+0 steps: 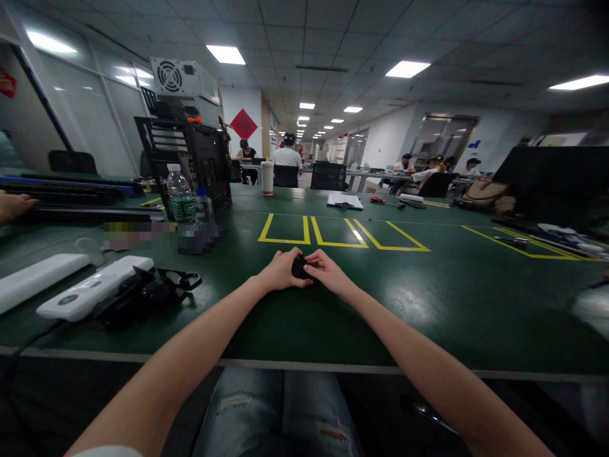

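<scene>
Both my arms reach out over the dark green table. My left hand and my right hand meet at the middle of the table, and their fingers are curled round a small black object held between them. The object rests on or just above the table top; I cannot make out what it is. Yellow taped rectangles lie on the table just beyond my hands.
At left lie a white device with black straps, another white bar, two water bottles and a black computer case. A clipboard, a screwdriver and a white cup are farther back. Another person's hand is at far left; people sit in the distance.
</scene>
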Available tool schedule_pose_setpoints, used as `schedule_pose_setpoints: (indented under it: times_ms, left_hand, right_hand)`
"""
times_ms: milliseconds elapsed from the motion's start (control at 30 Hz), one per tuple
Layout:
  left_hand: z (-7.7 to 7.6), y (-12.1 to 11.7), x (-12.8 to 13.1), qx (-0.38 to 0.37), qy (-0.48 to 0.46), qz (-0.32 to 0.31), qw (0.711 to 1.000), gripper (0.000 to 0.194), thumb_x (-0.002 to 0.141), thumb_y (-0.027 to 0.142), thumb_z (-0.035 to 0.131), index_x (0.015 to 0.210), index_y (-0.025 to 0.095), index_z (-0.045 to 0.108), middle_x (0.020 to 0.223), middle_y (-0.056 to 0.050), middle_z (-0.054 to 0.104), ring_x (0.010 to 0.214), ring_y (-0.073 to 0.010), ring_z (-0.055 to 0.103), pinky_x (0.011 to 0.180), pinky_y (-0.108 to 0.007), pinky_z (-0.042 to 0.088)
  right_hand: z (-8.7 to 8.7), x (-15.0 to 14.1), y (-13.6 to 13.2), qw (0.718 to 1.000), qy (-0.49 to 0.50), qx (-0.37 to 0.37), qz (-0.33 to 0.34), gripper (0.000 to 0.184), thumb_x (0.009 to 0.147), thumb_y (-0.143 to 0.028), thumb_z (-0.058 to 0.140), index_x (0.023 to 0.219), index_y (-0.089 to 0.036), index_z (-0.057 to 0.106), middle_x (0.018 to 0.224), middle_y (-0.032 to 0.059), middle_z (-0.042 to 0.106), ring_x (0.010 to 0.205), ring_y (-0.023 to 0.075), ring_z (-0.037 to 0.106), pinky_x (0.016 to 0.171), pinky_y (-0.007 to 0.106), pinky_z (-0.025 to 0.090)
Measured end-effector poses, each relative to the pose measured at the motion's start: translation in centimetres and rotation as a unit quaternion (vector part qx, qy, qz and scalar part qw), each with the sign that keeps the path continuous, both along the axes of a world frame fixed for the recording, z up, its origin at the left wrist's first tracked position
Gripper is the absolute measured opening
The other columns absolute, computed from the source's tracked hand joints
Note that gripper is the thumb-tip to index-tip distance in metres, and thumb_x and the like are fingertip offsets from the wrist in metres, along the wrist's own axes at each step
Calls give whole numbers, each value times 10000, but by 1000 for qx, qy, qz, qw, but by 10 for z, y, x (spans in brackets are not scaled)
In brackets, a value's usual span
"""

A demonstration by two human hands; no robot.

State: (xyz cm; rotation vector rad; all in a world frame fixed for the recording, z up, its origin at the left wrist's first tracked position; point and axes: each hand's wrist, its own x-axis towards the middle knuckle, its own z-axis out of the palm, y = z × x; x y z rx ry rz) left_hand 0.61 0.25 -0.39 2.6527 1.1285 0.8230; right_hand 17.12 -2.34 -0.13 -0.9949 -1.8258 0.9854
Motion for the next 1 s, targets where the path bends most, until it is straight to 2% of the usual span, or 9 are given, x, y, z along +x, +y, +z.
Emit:
schedule_pose_setpoints:
  times_ms: [167, 333, 433, 600, 767, 867, 1000]
  left_hand:
    - [0, 0, 1, 2, 0, 6, 1000, 587, 572, 545, 575, 1003, 181, 412, 943, -57, 536, 852, -233, 510, 777, -363, 342]
    - [-1, 1, 1, 2, 1, 3, 1000, 575, 571, 553, 568, 981, 180, 417, 924, -53, 538, 829, -225, 514, 777, -361, 338]
    - [-1, 2, 1, 6, 2, -1, 1000, 567, 577, 550, 564, 978, 179, 412, 906, -46, 537, 808, -216, 518, 773, -356, 336]
    - [-1, 2, 0, 1, -1, -5, 1000, 602, 579, 565, 555, 1018, 184, 396, 921, -49, 537, 838, -222, 515, 788, -363, 326]
    - [2, -1, 0, -11, 3, 6, 1000, 589, 573, 559, 565, 1001, 185, 412, 938, -53, 533, 848, -228, 508, 777, -355, 337]
    - [1, -1, 1, -10, 3, 12, 1000, 587, 561, 561, 571, 984, 182, 423, 925, -52, 534, 824, -226, 509, 769, -356, 338]
    - [0, 0, 1, -1, 2, 12, 1000, 572, 568, 545, 572, 981, 179, 422, 903, -49, 537, 807, -222, 511, 771, -360, 332]
  right_hand:
    - [-4, -1, 5, 999, -4, -29, -23, 276, 717, -298, 533, 956, -182, 457, 925, 44, 536, 868, 161, 521, 780, 354, 416]
    - [-3, 1, 5, 999, -14, -50, 9, 290, 728, -307, 519, 982, -181, 463, 987, 53, 520, 868, 160, 523, 779, 357, 418]
    - [0, 2, 0, 999, -7, -40, 17, 304, 701, -291, 555, 963, -193, 438, 932, 34, 527, 851, 160, 525, 747, 344, 431]
    - [2, 0, -3, 1000, -5, -9, -4, 209, 727, -304, 518, 891, -189, 460, 895, 27, 531, 856, 156, 517, 759, 340, 421]
    - [-4, 1, 3, 999, -2, -36, -21, 305, 725, -298, 530, 999, -188, 452, 952, 49, 534, 891, 164, 516, 798, 360, 409]
    - [-4, 1, 4, 999, -12, -53, -4, 301, 732, -301, 524, 1000, -176, 467, 999, 62, 525, 902, 166, 518, 816, 367, 403]
    - [-2, 1, 2, 999, 5, -48, 21, 290, 709, -296, 553, 955, -191, 440, 915, 35, 539, 850, 162, 537, 752, 341, 436]
